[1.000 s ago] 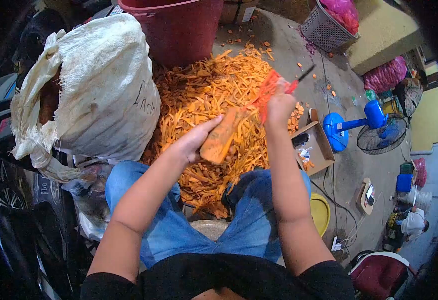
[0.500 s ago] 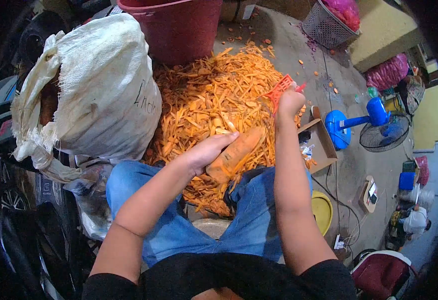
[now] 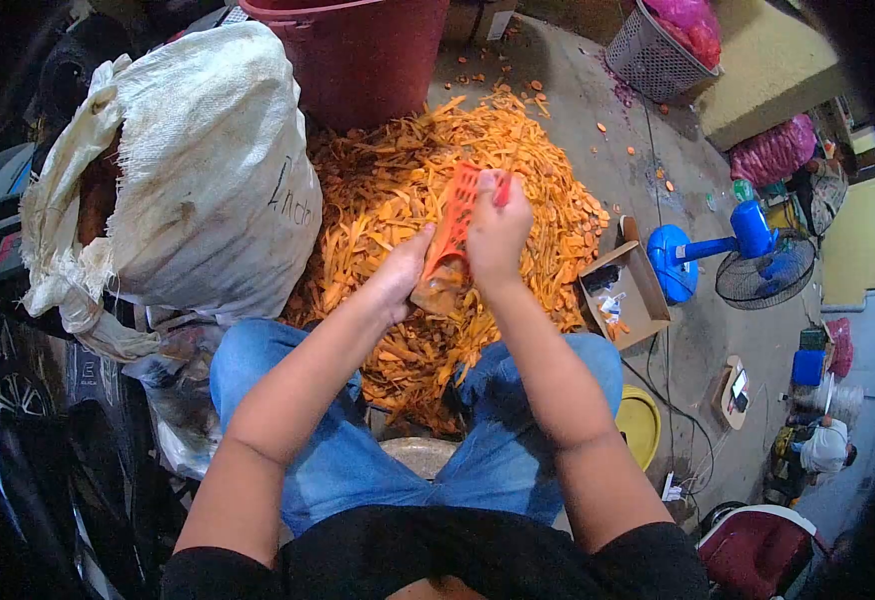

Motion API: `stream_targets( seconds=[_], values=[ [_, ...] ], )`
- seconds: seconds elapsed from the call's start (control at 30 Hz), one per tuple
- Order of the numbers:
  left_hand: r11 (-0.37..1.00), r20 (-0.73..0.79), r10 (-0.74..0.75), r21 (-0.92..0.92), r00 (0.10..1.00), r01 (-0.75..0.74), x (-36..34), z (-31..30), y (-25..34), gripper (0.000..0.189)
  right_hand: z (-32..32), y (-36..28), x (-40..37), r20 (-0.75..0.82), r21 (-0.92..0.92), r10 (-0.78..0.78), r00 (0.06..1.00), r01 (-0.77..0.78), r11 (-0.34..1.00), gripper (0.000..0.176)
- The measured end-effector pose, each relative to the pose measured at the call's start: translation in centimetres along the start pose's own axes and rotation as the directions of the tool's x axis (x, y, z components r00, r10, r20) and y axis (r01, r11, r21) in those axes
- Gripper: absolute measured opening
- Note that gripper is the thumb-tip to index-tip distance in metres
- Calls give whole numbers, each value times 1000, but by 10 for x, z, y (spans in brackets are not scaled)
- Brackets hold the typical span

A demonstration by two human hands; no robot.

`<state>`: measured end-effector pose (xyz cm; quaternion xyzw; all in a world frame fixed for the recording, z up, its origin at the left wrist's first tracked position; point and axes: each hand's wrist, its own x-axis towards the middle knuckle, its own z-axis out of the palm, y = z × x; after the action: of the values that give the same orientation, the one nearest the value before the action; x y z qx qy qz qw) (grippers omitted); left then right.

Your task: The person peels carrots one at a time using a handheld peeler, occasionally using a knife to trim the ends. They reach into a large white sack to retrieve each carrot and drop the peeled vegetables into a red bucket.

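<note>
Thick carrot (image 3: 440, 294), brownish blunt end, beneath red perforated peeler (image 3: 451, 222)

hand tool (image 3: 451, 222) is red-orange, hole-dotted | root (image 3: 437, 297) is brownish orange | peelings (image 3: 558, 240) are bright orange | sack (image 3: 213, 180) is off-white, black-lettered | bucket (image 3: 378, 70) is dark red | jeans (image 3: 328, 440) are blue

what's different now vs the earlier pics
The right hand has swung left and closer to the body, bringing the red peeler over the carrot. Nothing was let go: the left hand still holds the carrot. The sack, red tub and blue fan stayed put.
</note>
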<state>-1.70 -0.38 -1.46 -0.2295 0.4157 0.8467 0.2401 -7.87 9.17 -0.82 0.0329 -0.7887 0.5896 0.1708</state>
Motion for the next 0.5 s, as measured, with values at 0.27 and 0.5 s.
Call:
stream_targets(
  seconds=[0.27, 0.5],
  values=[
    [991, 133, -102, 103, 986, 89, -15, 10, 2, 40, -42, 59, 68, -365, 90, 296, 883, -283, 955, 19],
    [997, 121, -4, -70, 993, 13, 7, -6, 2, 39, -3, -23, -8, 114, 259, 67, 991, -95, 961, 22]
  ],
)
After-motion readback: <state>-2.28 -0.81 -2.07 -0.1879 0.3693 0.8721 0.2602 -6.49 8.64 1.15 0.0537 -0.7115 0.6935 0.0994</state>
